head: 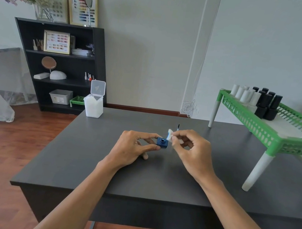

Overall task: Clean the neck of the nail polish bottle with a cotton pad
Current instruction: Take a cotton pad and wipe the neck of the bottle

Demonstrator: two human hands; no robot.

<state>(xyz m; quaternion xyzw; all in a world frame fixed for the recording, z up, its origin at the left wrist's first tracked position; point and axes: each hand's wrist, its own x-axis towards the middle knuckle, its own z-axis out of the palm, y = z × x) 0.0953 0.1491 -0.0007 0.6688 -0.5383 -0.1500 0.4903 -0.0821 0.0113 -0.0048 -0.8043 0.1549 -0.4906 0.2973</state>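
Head view: bottle (pixel 162 142) mid-table (pixel 89 164), edges well apart.

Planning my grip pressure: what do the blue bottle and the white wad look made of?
Blue nail polish bottle: hard and glossy, likely glass or rigid plastic, judging by its sharp square edges. Cotton pad: soft, matte, fibrous, crumpled where the right hand pinches it.
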